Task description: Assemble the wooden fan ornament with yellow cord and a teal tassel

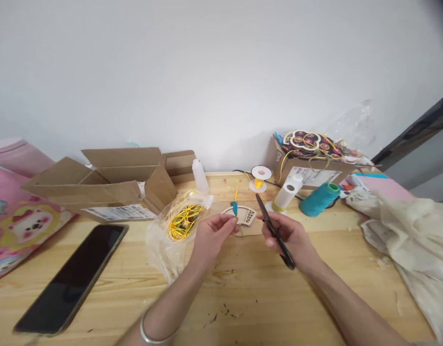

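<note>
My left hand (218,230) is closed, thumb and forefinger pinching a thin cord just below a small teal thread-wrapped piece (234,208). A twisted yellow cord end (236,193) stands up above the teal wrap. Behind the fingertips lies a pale wooden fan-shaped cutout (247,215) with a lattice pattern, partly hidden by the hand. My right hand (291,238) grips a long black scissors-like tool (273,230), seen nearly edge-on and tilted, its upper end beside the cutout. Its exact shape is hard to make out.
Left are a clear bag of yellow cord (185,222), a phone (73,278), an open cardboard box (109,187) and a white bottle (200,177). Right are a yellow spool (259,182), a white spool (284,194), a teal thread cone (319,200), a filled box (315,175) and cream cloth (405,240).
</note>
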The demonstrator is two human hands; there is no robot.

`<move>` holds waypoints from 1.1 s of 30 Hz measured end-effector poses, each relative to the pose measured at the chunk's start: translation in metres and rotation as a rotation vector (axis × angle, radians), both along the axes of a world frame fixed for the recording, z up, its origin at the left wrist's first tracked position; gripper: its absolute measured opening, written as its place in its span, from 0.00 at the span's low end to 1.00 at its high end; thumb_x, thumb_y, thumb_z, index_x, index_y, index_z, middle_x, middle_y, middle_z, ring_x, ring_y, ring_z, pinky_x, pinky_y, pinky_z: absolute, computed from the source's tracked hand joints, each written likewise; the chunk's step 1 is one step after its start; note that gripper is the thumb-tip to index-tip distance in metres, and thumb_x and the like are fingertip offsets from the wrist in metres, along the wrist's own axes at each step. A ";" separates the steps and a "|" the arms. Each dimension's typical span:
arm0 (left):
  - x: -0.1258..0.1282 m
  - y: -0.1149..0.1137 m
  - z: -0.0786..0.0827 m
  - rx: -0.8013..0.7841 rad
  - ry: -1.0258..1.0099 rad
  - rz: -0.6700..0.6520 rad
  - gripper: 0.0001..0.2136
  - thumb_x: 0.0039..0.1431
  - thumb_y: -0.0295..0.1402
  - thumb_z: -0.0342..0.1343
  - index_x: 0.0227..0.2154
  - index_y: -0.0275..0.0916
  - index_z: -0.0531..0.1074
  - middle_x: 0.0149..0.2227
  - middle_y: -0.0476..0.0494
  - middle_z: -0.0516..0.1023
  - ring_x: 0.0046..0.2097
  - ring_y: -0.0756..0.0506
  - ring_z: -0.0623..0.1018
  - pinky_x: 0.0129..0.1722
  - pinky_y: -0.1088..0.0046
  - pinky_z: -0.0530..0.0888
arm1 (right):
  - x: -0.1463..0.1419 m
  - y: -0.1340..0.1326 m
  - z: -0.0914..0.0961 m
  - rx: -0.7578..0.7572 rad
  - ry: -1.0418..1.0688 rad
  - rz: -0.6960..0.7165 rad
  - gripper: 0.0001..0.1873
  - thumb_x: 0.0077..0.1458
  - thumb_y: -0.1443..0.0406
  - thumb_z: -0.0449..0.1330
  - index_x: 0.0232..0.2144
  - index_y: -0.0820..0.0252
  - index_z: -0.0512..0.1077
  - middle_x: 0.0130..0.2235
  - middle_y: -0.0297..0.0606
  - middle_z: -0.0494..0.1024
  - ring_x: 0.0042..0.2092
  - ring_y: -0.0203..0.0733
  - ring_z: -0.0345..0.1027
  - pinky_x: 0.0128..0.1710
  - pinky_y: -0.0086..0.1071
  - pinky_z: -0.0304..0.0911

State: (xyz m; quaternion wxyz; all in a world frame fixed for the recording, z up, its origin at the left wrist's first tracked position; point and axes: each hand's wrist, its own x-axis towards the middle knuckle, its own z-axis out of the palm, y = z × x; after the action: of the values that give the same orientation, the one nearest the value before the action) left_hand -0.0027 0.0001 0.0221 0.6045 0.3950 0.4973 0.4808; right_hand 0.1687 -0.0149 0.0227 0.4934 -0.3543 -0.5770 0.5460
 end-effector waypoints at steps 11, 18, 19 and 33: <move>0.000 -0.003 -0.001 0.002 -0.040 -0.018 0.07 0.40 0.34 0.60 0.22 0.34 0.73 0.20 0.50 0.74 0.25 0.52 0.73 0.30 0.77 0.70 | 0.006 -0.004 -0.003 0.304 -0.424 0.015 0.27 0.44 0.51 0.56 0.45 0.58 0.62 0.36 0.41 0.67 0.38 0.41 0.62 0.37 0.34 0.61; 0.002 -0.004 -0.003 -0.011 -0.161 -0.035 0.06 0.40 0.31 0.60 0.22 0.34 0.73 0.17 0.53 0.71 0.21 0.55 0.70 0.30 0.76 0.70 | 0.010 0.003 -0.009 0.639 -0.950 -0.292 0.20 0.44 0.60 0.59 0.42 0.59 0.68 0.30 0.40 0.68 0.31 0.40 0.63 0.27 0.30 0.61; 0.002 -0.003 -0.004 -0.014 -0.162 -0.036 0.06 0.39 0.31 0.60 0.21 0.34 0.73 0.17 0.52 0.72 0.21 0.55 0.70 0.30 0.76 0.70 | 0.010 0.003 -0.010 0.660 -0.964 -0.284 0.21 0.44 0.61 0.59 0.42 0.59 0.68 0.31 0.40 0.68 0.32 0.40 0.63 0.28 0.30 0.61; 0.002 -0.005 -0.001 0.005 -0.058 -0.075 0.02 0.39 0.26 0.58 0.21 0.34 0.73 0.15 0.52 0.71 0.20 0.54 0.69 0.24 0.79 0.65 | 0.007 0.004 -0.010 0.686 -0.873 -0.214 0.20 0.45 0.60 0.59 0.42 0.61 0.68 0.29 0.40 0.70 0.29 0.38 0.64 0.27 0.30 0.63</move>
State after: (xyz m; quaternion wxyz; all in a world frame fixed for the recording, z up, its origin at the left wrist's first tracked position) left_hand -0.0003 -0.0049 0.0212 0.6354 0.4007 0.4631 0.4703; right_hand 0.1760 -0.0109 0.0132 0.3486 -0.4230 -0.8328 0.0770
